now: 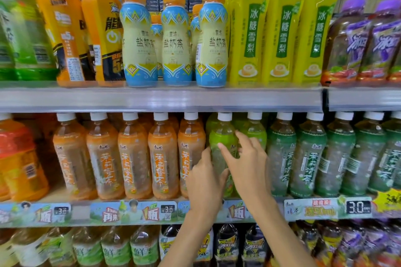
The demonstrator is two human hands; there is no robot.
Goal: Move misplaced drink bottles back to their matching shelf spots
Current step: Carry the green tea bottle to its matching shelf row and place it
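middle shelf (160, 212) carrying tea rows | I'm seeing light-green bottle (221, 136) standing upright, cap at 12 o'clock | left hand (205, 182) cupping it at 9 | right hand (247, 165) spread wide, touching it at 3

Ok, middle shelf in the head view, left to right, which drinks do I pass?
Large orange bottle → orange-label tea bottles → light green bottle that both hands are on → dark green-label tea bottles.

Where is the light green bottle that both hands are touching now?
The light green bottle stands on the middle shelf, right of centre, between the orange bottles and the dark green bottles.
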